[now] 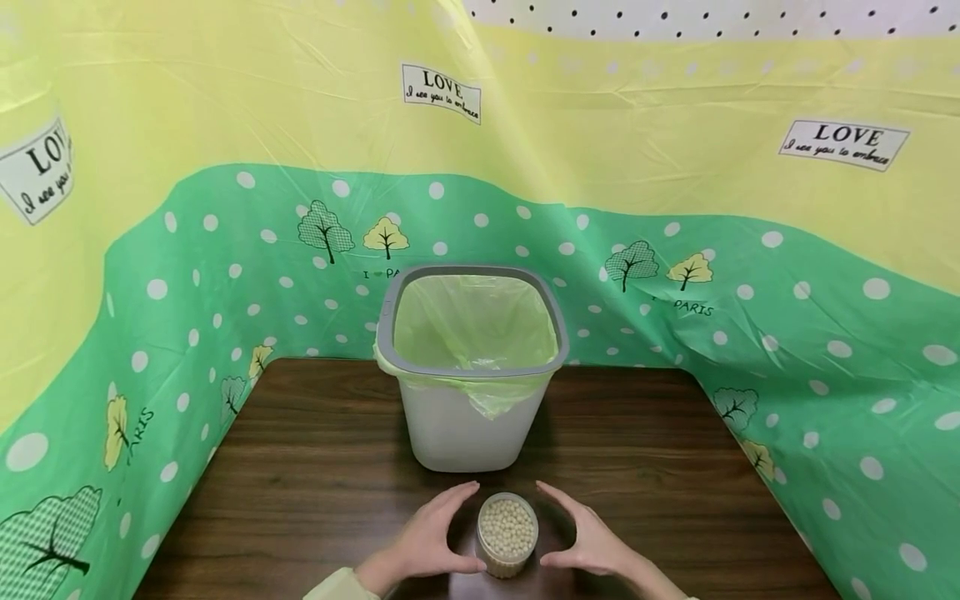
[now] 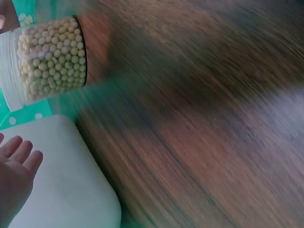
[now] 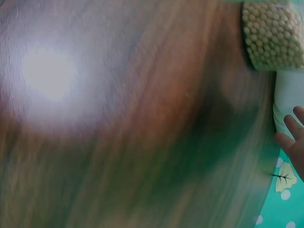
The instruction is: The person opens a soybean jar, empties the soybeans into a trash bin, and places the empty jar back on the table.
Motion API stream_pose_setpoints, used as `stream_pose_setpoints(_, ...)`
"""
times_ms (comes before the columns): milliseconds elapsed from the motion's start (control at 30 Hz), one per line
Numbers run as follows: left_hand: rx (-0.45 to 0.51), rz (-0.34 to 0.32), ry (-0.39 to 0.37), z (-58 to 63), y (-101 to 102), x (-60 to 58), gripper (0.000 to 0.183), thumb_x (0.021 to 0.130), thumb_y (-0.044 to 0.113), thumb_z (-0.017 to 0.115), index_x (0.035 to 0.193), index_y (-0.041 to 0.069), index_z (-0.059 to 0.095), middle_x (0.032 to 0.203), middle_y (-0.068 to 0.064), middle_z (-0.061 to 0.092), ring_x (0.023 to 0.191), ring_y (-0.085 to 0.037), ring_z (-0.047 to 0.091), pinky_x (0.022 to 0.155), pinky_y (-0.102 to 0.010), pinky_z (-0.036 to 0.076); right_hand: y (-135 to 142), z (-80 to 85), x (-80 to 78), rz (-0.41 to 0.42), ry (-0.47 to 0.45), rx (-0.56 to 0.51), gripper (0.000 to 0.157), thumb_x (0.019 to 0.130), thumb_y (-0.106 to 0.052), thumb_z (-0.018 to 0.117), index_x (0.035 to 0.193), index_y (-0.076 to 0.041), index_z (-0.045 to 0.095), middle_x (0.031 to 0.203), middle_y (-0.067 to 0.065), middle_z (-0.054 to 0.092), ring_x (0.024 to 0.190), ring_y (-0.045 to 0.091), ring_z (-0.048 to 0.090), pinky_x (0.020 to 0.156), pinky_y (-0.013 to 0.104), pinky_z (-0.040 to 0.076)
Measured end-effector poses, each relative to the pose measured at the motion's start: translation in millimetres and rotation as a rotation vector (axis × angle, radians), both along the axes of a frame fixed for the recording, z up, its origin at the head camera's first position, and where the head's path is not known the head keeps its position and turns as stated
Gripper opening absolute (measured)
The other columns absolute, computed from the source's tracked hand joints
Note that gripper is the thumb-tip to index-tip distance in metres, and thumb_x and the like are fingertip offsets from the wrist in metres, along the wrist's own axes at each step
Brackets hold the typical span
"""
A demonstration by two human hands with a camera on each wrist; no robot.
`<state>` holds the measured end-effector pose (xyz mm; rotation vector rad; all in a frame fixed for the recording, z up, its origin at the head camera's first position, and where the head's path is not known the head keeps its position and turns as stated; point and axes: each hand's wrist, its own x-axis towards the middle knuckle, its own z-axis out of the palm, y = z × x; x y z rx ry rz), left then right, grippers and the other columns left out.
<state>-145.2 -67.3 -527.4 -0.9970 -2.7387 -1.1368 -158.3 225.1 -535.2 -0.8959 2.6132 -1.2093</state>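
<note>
A clear jar full of pale round beans stands on the dark wood table, between the two hands. My left hand curves beside it on the left, thumb and fingers spread apart, with a gap to the jar. On the other side my right hand mirrors it, thumb near the jar's lower right. In the left wrist view the jar shows its clear lid, with the fingers of the left hand below it. The right wrist view has the jar at the upper right, above the right hand's fingers.
Behind the jar stands a white bin with a grey rim and a light green bag lining it. Polka-dotted green and yellow cloth hangs around the back and sides of the wood table.
</note>
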Motion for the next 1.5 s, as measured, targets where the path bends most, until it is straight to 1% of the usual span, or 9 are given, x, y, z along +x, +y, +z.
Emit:
stream_pose_setpoints(100, 0.001, -0.027, -0.036, -2.7, 6, -3.5, 0.091, 0.069, 0.053, 0.071, 0.14, 0.012, 0.032, 0.136, -0.006, 0.042, 0.12, -0.024, 0.045, 0.091, -0.041, 0.044, -6, -7.4, 1.7, -0.001, -0.042, -0.004, 0.087, 0.07, -0.03, 0.078, 0.139, -0.006, 0.033, 0.134, 0.017, 0.044, 0.12, 0.038, 0.042, 0.092, 0.051, 0.038)
stream_pose_setpoints(167, 0.008, -0.043, -0.063, -3.9, 10, -6.0, 0.091, 0.069, 0.054, 0.071, 0.14, 0.013, 0.032, 0.135, -0.005, 0.043, 0.119, -0.022, 0.046, 0.09, -0.04, 0.044, -10, -12.4, 1.9, 0.004, -0.066, -0.015, 0.087, 0.069, -0.031, 0.078, 0.138, -0.004, 0.033, 0.134, 0.013, 0.045, 0.12, 0.033, 0.043, 0.095, 0.043, 0.039)
stream_pose_setpoints(333, 0.018, -0.076, -0.077, -5.7, 21, -9.4, 0.092, 0.068, 0.054, 0.072, 0.139, 0.011, 0.033, 0.131, -0.007, 0.046, 0.116, -0.019, 0.048, 0.089, -0.035, 0.045, -20, -20.6, 1.2, 0.032, -0.11, -0.081, 0.085, 0.069, -0.031, 0.079, 0.138, -0.006, 0.035, 0.133, 0.007, 0.046, 0.118, 0.018, 0.046, 0.094, 0.03, 0.039)
stream_pose_setpoints(500, 0.013, -0.079, -0.096, -6.3, 26, -12.0, 0.093, 0.066, 0.052, 0.075, 0.138, 0.009, 0.035, 0.128, -0.005, 0.048, 0.111, -0.016, 0.051, 0.088, -0.032, 0.045, -26, -24.9, 0.8, 0.034, -0.171, -0.122, 0.081, 0.069, -0.029, 0.079, 0.137, -0.016, 0.036, 0.131, 0.004, 0.048, 0.114, 0.013, 0.048, 0.092, 0.028, 0.04)
stream_pose_setpoints(800, 0.078, -0.037, -0.174, -9.4, 30, -16.4, 0.088, 0.061, 0.045, 0.081, 0.13, 0.004, 0.045, 0.12, -0.001, 0.052, 0.105, -0.012, 0.052, 0.087, -0.029, 0.045, -35, -33.2, 1.6, 0.002, -0.231, -0.182, 0.085, 0.066, -0.025, 0.081, 0.137, -0.017, 0.036, 0.131, 0.005, 0.047, 0.114, 0.011, 0.047, 0.092, 0.027, 0.039)
stream_pose_setpoints(1000, 0.143, -0.033, -0.199, -6.9, 28, -18.2, 0.08, 0.058, 0.039, 0.084, 0.123, 0.008, 0.05, 0.117, 0.001, 0.054, 0.103, -0.011, 0.053, 0.086, -0.028, 0.045, -41, -33.9, 1.4, -0.009, -0.262, -0.252, 0.084, 0.065, -0.021, 0.083, 0.135, -0.017, 0.038, 0.13, 0.005, 0.047, 0.114, 0.011, 0.047, 0.093, 0.025, 0.037)
stream_pose_setpoints(1133, 0.18, -0.043, -0.218, 8.2, 22, -20.1, 0.079, 0.059, 0.036, 0.085, 0.124, 0.009, 0.05, 0.116, -0.001, 0.054, 0.103, -0.011, 0.052, 0.085, -0.025, 0.046, -44, -20.1, -2.8, 0.015, -0.224, -0.261, 0.083, 0.064, -0.019, 0.083, 0.135, -0.018, 0.039, 0.129, 0.005, 0.049, 0.113, 0.012, 0.047, 0.093, 0.026, 0.038)
stream_pose_setpoints(1367, 0.319, -0.069, -0.261, 57.5, 9, -25.1, 0.077, 0.058, 0.023, 0.086, 0.124, 0.005, 0.049, 0.117, -0.006, 0.053, 0.105, -0.017, 0.053, 0.084, -0.02, 0.047, -54, 30.7, -14.2, 0.067, -0.099, -0.278, 0.083, 0.062, -0.019, 0.084, 0.134, -0.018, 0.041, 0.125, 0.002, 0.051, 0.111, 0.013, 0.049, 0.092, 0.029, 0.039)
stream_pose_setpoints(1500, 0.357, -0.066, -0.265, 77.3, 3, -26.4, 0.077, 0.059, 0.019, 0.086, 0.125, 0.005, 0.047, 0.119, -0.007, 0.051, 0.107, -0.023, 0.052, 0.083, -0.022, 0.048, -59, 55.5, -19.4, 0.102, -0.032, -0.289, 0.083, 0.061, -0.017, 0.084, 0.133, -0.015, 0.042, 0.122, 0.003, 0.052, 0.108, 0.014, 0.05, 0.09, 0.03, 0.04)
